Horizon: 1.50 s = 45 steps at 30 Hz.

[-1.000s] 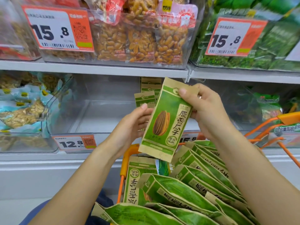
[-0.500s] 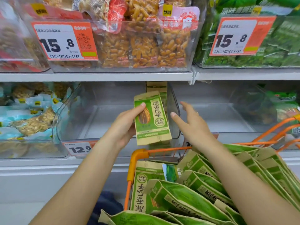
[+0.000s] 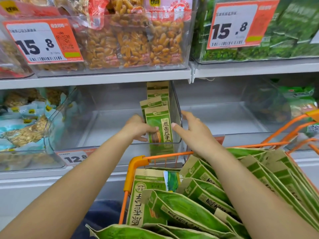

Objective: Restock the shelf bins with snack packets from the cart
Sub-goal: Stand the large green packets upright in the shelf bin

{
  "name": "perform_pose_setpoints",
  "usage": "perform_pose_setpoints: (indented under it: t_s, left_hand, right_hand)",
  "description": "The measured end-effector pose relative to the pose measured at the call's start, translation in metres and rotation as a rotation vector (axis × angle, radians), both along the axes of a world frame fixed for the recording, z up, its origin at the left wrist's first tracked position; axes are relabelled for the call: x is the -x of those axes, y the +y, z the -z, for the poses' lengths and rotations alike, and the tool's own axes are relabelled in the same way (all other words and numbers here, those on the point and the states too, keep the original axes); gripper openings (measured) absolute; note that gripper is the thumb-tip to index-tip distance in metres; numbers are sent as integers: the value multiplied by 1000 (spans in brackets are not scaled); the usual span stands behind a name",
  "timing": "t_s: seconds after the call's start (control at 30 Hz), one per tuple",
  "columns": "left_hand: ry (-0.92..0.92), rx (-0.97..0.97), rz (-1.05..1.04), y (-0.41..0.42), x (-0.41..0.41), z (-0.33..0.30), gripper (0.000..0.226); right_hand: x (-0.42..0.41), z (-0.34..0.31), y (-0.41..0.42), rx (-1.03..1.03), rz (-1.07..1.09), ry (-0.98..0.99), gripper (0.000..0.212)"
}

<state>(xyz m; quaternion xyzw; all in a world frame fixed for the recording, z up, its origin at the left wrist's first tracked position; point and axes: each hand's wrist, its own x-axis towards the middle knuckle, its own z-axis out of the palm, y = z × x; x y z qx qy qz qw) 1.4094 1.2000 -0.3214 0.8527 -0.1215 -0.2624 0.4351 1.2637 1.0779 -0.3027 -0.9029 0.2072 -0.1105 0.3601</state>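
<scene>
My left hand (image 3: 138, 127) grips a green and tan sunflower seed packet (image 3: 159, 128) standing upright at the right end of a clear shelf bin (image 3: 110, 145). Several matching packets (image 3: 156, 99) stand in a row behind it against the bin's right wall. My right hand (image 3: 193, 131) hovers just right of the packet, fingers relaxed, thumb tip near its edge, holding nothing. Below, the orange cart (image 3: 136, 163) is packed with many more green packets (image 3: 198, 200).
Left of the bin sits a bin of light blue nut packets (image 3: 22, 128). A nearly bare clear bin (image 3: 224, 118) is on the right. The upper shelf (image 3: 103, 78) carries bins of yellow snacks and green packets with 15.8 price tags.
My left hand has pushed the packet forward and down into the bin's right end. My right hand, which let go of the packet earlier, has moved up beside it.
</scene>
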Motion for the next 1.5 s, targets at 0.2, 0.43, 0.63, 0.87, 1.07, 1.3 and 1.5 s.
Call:
perform_pose_setpoints:
  t_s: [0.2, 0.43, 0.63, 0.87, 1.07, 1.3, 1.5]
  left_hand:
    - [259, -75, 190, -3, -18, 9, 53]
    - [158, -59, 238, -11, -18, 21, 57]
    - [139, 121, 147, -19, -26, 16, 67]
    - [-134, 259, 163, -25, -31, 25, 98]
    - [-363, 276, 161, -29, -32, 28, 94]
    - [-252, 231, 254, -17, -30, 27, 88]
    - [-311, 266, 158, -17, -19, 13, 74]
  right_hand:
    - [-1, 1, 0, -10, 5, 1, 62]
    - [-4, 2, -1, -16, 11, 18, 63]
    - [-3, 2, -1, -20, 5, 18, 63]
    - [-3, 2, -1, -47, 4, 11, 63]
    - [-3, 2, -2, -51, 2, 12, 63]
    - [-3, 1, -1, -66, -3, 18, 64]
    - [-1, 0, 0, -91, -3, 5, 62]
